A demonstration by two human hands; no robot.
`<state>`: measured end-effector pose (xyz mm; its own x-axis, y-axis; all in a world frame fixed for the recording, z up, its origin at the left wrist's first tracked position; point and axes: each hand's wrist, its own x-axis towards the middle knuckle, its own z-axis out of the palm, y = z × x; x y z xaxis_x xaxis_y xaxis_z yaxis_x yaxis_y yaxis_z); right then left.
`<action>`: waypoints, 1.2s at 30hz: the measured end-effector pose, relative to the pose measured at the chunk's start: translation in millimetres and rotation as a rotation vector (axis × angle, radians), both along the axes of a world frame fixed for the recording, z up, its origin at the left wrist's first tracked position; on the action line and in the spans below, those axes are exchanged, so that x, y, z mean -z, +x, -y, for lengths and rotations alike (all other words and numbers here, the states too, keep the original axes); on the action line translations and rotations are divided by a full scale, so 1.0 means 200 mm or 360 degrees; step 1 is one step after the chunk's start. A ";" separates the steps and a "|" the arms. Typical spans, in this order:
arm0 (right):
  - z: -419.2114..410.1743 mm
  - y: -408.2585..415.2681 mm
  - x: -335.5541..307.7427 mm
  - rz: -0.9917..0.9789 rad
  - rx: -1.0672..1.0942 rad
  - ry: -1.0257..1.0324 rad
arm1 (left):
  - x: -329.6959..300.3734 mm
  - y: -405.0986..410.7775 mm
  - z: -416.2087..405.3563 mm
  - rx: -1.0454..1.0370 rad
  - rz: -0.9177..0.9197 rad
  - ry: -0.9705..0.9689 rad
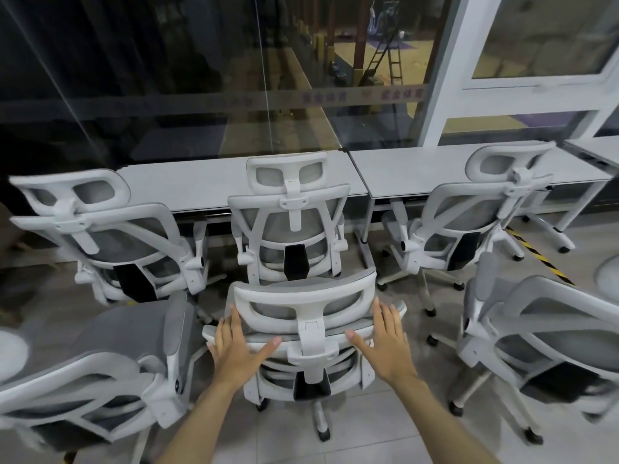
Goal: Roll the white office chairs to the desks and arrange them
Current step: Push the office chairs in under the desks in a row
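Centrally, near chair (pixel 303 329) stands upright, back toward camera, seat facing desks (pixel 214 182). Left hand (pixel 236 346) and right hand (pixel 385 343) spread flat, fingers open, on backrest top either side of headrest (pixel 303 298). Three chairs already tucked at desks; middle chair (pixel 289 222) directly ahead.
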<state>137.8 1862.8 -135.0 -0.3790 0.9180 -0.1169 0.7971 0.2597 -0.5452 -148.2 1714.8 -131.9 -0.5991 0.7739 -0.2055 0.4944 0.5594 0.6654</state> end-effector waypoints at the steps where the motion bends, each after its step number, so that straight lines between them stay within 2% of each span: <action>1: 0.01 0.00 0.00 0.0006 0.0002 0.0008 | 0.00 0.00 0.01 -0.0001 0.0002 -0.0004; 15: 0.09 0.02 0.07 -0.0005 0.0066 0.0175 | -0.01 0.01 0.03 -0.0001 -0.0060 0.0000; 23: 0.00 -0.02 0.07 -0.0067 0.0018 0.0146 | 0.00 -0.03 -0.01 -0.0011 -0.0050 0.0090; 33: -0.01 -0.02 0.05 -0.0077 0.0021 0.0036 | -0.01 -0.01 0.00 -0.0005 -0.0066 0.0037; 36: 0.00 -0.01 0.01 -0.0048 0.0027 0.0017 | -0.02 -0.02 0.01 0.0021 0.0030 0.0080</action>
<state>135.6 1862.0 -137.8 -0.3666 0.9254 -0.0958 0.7846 0.2521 -0.5664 -151.8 1712.5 -127.3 -0.5853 0.7912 -0.1775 0.4884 0.5187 0.7017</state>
